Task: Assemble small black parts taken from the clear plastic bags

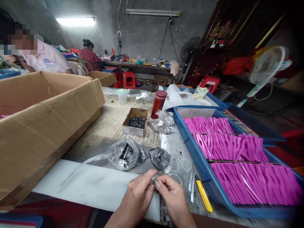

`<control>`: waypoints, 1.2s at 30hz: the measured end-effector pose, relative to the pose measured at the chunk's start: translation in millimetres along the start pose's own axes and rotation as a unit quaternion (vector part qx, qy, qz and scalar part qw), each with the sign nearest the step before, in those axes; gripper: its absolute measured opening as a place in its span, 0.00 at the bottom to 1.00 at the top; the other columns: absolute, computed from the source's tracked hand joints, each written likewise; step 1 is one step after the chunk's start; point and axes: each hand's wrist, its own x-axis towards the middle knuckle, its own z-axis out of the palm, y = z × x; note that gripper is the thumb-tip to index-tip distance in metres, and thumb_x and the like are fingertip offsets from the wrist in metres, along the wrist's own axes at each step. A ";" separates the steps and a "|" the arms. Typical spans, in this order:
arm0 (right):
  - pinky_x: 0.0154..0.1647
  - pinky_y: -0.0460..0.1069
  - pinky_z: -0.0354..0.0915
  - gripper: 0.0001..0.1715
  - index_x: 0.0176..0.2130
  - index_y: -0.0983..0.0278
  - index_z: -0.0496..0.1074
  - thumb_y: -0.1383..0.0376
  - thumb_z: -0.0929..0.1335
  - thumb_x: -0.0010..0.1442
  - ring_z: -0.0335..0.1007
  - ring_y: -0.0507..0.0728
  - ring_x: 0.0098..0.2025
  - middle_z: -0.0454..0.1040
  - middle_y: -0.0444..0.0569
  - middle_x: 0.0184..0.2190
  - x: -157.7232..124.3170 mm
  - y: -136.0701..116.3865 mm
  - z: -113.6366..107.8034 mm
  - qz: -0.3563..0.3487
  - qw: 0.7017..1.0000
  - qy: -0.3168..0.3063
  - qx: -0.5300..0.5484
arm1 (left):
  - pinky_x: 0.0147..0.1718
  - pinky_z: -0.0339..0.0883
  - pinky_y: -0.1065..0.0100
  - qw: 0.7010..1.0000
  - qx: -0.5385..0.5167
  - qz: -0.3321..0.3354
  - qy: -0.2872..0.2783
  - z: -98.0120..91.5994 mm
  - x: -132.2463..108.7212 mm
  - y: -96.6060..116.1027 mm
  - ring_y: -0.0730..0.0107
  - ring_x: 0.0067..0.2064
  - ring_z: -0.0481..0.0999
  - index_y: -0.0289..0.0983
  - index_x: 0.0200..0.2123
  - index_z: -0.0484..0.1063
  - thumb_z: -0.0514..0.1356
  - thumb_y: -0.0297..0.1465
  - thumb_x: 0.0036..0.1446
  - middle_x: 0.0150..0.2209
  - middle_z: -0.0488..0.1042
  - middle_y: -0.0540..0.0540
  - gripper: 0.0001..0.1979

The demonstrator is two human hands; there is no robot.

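My left hand (140,193) and my right hand (171,197) meet at the table's near edge, fingertips pinched together. Between them is a tiny dark piece, mostly hidden by the fingers and too small to name. Just beyond lie a clear plastic bag (136,158) of small black parts and a dark plastic bag (159,159). Under the left wrist stretches a white sheet (95,185). To the right of my right hand rest a yellow-handled screwdriver (203,195), thin metal strips (191,183) and a white loop of cord (186,163).
A blue crate (199,158) holds rows of purple plastic pieces (256,180). At left stands a large cardboard box (47,126). Farther back are a small box (134,131) of dark pins, a red flask (158,103) and a lidded tub (122,97). Two people sit beyond.
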 end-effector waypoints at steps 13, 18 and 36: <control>0.27 0.45 0.63 0.09 0.24 0.65 0.71 0.61 0.66 0.48 0.66 0.53 0.26 0.71 0.45 0.21 -0.9 1.7 2.7 -0.011 1.000 -0.013 0.014 | 0.29 0.66 0.75 1.000 -0.012 -0.023 -0.004 0.4 0.7 -0.2 0.73 0.27 0.72 0.37 0.45 0.60 0.50 0.21 0.50 0.27 0.72 0.49 0.18; 0.26 0.46 0.65 0.17 0.34 0.65 0.71 0.58 0.67 0.45 0.67 0.54 0.25 0.73 0.47 0.23 4.2 4.7 -4.1 0.026 0.999 0.008 0.045 | 0.27 0.65 0.76 0.998 -0.002 -0.058 0.013 -20.5 17.9 -6.7 0.75 0.25 0.71 0.36 0.44 0.62 0.50 0.23 0.49 0.25 0.72 0.50 0.17; 0.35 0.46 0.59 0.14 0.32 0.64 0.70 0.71 0.57 0.53 0.67 0.55 0.34 0.72 0.50 0.29 67.6 -10.5 -30.1 -0.132 0.829 -0.066 -0.539 | 0.37 0.64 0.71 0.979 0.146 -0.134 0.038 -71.3 139.2 -55.6 0.69 0.37 0.73 0.37 0.44 0.64 0.52 0.26 0.48 0.38 0.74 0.47 0.17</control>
